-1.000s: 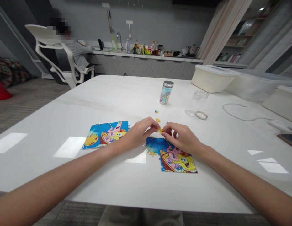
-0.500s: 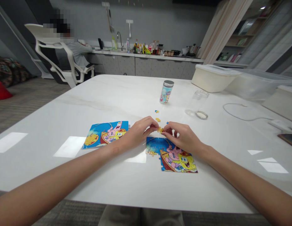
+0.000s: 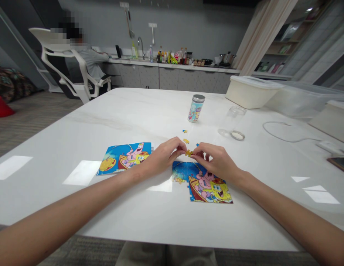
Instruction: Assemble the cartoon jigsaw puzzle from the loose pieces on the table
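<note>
Between the fingertips of my left hand (image 3: 169,151) and my right hand (image 3: 212,157) is a small yellow jigsaw piece (image 3: 188,152); both hands pinch it just above the table. Below them lies a partly joined cartoon jigsaw puzzle (image 3: 207,186), its lower left corner open and the top right part covered by my right hand. Left of it lies a picture card (image 3: 127,157) with the same scene, partly behind my left forearm. Loose beyond my fingers are a yellow piece (image 3: 186,141), a blue-and-yellow piece (image 3: 184,131) and a blue piece (image 3: 197,145) mostly hidden by my right hand.
A cartoon-printed tin (image 3: 196,109) with a metal lid stands beyond the pieces. To its right are a clear jar (image 3: 235,118) and a round lid (image 3: 237,136). Storage boxes (image 3: 251,92), a white cable (image 3: 282,140) and a phone (image 3: 339,164) occupy the right side. A person sits far left.
The yellow piece has turned slightly between my fingertips, and it looks darker now. My right hand has shifted very slightly; everything else stays in place.
</note>
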{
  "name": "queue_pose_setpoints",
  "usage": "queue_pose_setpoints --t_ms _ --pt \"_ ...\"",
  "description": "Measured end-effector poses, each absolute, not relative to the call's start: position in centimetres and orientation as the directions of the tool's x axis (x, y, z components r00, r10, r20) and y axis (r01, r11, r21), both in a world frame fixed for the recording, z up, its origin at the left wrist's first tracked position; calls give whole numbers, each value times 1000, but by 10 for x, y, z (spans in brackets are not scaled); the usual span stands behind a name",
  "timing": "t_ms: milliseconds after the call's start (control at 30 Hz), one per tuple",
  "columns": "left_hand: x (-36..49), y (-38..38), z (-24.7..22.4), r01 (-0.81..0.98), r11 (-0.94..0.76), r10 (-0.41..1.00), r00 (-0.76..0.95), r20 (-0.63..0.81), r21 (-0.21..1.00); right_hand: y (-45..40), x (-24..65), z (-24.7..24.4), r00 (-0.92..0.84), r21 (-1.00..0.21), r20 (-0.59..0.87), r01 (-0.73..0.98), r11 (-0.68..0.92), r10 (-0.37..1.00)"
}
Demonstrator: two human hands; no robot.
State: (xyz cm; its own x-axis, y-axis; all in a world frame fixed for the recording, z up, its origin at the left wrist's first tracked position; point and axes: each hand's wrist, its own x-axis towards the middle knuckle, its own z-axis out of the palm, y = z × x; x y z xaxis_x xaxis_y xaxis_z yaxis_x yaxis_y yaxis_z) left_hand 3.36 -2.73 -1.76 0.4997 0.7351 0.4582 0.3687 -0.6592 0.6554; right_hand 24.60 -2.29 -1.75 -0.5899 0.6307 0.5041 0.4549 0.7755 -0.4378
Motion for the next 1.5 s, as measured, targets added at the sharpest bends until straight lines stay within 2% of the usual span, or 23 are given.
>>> queue_pose_setpoints --t_ms 433,1500 --pt "34 -27 -18 382 -668 728 516 452 639 -23 246 -17 -588 -432 515 450 782 623" --pt "35 -30 -11 367 -621 759 501 415 693 -25 246 -16 -581 -466 469 477 745 665"
